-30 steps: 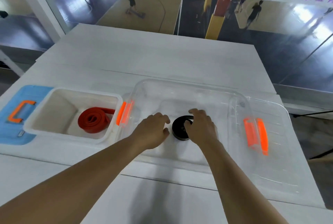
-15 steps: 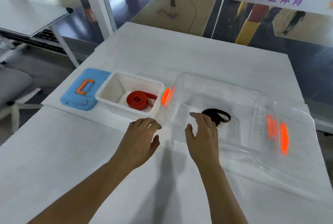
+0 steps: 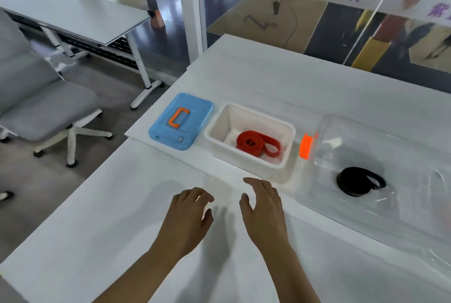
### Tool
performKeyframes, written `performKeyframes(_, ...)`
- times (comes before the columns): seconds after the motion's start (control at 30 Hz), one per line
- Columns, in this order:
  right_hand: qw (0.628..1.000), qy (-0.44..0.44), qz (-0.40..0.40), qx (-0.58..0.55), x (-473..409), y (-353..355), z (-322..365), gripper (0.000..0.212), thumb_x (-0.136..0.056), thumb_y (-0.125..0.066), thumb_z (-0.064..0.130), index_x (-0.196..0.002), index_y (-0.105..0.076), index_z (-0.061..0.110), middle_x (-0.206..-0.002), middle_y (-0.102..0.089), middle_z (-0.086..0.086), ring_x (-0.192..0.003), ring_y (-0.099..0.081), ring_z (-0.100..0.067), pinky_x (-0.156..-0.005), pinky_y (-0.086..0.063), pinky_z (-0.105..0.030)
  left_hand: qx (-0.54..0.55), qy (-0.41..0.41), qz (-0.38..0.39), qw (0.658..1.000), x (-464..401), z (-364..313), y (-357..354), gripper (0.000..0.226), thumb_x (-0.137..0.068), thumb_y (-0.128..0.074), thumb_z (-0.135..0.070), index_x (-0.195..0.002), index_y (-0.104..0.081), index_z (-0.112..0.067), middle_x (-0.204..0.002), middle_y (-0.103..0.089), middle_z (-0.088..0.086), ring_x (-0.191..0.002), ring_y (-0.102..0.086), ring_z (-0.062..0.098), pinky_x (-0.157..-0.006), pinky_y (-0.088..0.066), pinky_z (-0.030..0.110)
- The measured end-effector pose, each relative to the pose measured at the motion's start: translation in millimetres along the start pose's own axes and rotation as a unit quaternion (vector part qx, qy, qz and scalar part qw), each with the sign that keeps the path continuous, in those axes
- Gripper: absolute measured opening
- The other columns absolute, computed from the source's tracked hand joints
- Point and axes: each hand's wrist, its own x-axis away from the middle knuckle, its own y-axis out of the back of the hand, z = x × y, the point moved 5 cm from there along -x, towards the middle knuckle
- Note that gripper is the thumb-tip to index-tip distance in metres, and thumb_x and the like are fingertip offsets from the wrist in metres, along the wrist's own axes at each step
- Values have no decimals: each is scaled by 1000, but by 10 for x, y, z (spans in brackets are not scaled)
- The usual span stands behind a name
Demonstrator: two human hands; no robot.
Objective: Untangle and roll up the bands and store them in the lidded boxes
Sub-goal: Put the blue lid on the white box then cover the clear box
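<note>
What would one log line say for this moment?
left hand open | right hand open | red band in white box | black band in clear box

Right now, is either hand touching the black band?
Apart. The head view shows the black band inside the clear box, well clear of both empty hands.

Two rolled bands: one red band (image 3: pixel 258 144) and one black band (image 3: pixel 358 181). Two boxes: one white box (image 3: pixel 249 117) and one clear box (image 3: pixel 366 136). One blue lid (image 3: pixel 190 117) at the worktop's (image 3: pixel 122 205) left edge. Two hands: left hand (image 3: pixel 186 221), right hand (image 3: pixel 264 215). One grey chair (image 3: pixel 46 105) on the floor.
</note>
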Motion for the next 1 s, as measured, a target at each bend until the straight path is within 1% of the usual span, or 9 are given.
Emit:
performKeyframes(0.1,999,-5,37,10,-165,-388,270,40,-101,-60,22,-140,-58,30,-139,-58,14,-130,-51,-12,-105,-32,-19,1,13,4,1000,-120,493,30,25,-83,-72,-22,-108,-70,-26,-108,-69,-8,-96,-69,19,-85,-51,32)
performKeyframes(0.23,996,-16,82,22,-505,-897,540,41,-102,-57,24,-143,-55,31,-141,-56,14,-132,-50,-11,-111,-35,-23,-3,21,15,1000,-445,1119,10,25,-85,-70,-21,-110,-71,-24,-110,-70,-6,-98,-69,21,-87,-51,34)
performKeyframes(0.37,992,-17,122,40,-866,-1410,697,42,-102,-57,22,-143,-56,28,-138,-58,9,-129,-53,-15,-113,-38,-28,-27,18,29,999,-837,1693,-99,28,-87,-66,-20,-115,-69,-22,-115,-71,-4,-101,-68,24,-88,-51,36)
performKeyframes(0.47,987,-14,150,60,-1137,-1728,771,42,-101,-57,21,-142,-57,26,-137,-59,6,-128,-55,-17,-113,-40,-31,-55,3,31,998,-1152,2090,-208,34,-83,-71,-14,-117,-70,-19,-115,-72,-1,-101,-69,27,-85,-54,39)
performKeyframes(0.57,983,-14,164,76,-1363,-1949,798,40,-100,-59,20,-140,-59,24,-131,-62,3,-123,-58,-20,-109,-43,-34,-94,-5,39,995,-1499,2438,-319,42,-83,-74,-12,-125,-68,-16,-126,-72,5,-110,-69,32,-89,-55,44)
performKeyframes(0.63,982,-20,168,78,-1480,-2051,802,40,-99,-60,20,-139,-61,23,-128,-63,2,-121,-59,-21,-107,-45,-35,-124,-13,45,991,-1717,2618,-383,51,-77,-81,-9,-126,-69,-15,-128,-71,8,-111,-70,35,-87,-57,45)
performKeyframes(0.8,977,-34,184,100,-1714,-2214,800,39,-101,-58,23,-140,-58,27,-130,-62,5,-120,-59,-16,-105,-47,-31,-188,-16,58,980,-2148,3018,-514,64,-60,-91,-5,-119,-70,-18,-117,-73,7,-104,-70,35,-82,-58,43)
performKeyframes(0.9,975,-47,189,106,-1791,-2256,753,39,-102,-57,26,-141,-56,29,-131,-61,7,-120,-59,-14,-103,-48,-29,-189,-20,77,979,-2286,3098,-592,56,-66,-87,-10,-117,-67,-20,-110,-68,4,-99,-66,30,-84,-56,40)
performKeyframes(1.0,973,-65,194,105,-1821,-2284,692,39,-103,-56,28,-141,-54,32,-130,-58,8,-120,-58,-13,-105,-48,-30,-193,-44,58,978,-2379,3092,-625,45,-71,-84,-13,-111,-64,-18,-99,-64,4,-87,-62,27,-80,-55,39)
